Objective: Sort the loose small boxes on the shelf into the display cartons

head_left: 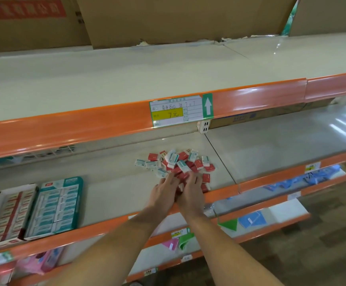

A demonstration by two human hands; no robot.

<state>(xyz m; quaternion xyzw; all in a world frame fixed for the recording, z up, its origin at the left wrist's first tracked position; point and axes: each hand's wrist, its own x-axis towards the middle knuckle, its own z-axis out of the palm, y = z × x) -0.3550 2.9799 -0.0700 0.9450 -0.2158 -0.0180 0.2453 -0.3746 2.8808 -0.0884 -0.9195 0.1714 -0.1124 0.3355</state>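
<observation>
A pile of loose small boxes (178,162), red ones and teal-and-white ones mixed, lies on the middle of the shelf (116,186). My left hand (163,190) and my right hand (192,190) meet at the near edge of the pile, fingers curled around several red boxes (181,176) held between them. At the shelf's left end stand two display cartons: a white one with rows of red boxes (9,215) and a teal one with rows of teal boxes (56,205).
The shelf above (126,75) overhangs with an orange front rail and a price tag (175,111). Cardboard cartons (168,19) stand on top. Lower shelves (250,219) with blue, green and pink packs step out below my arms.
</observation>
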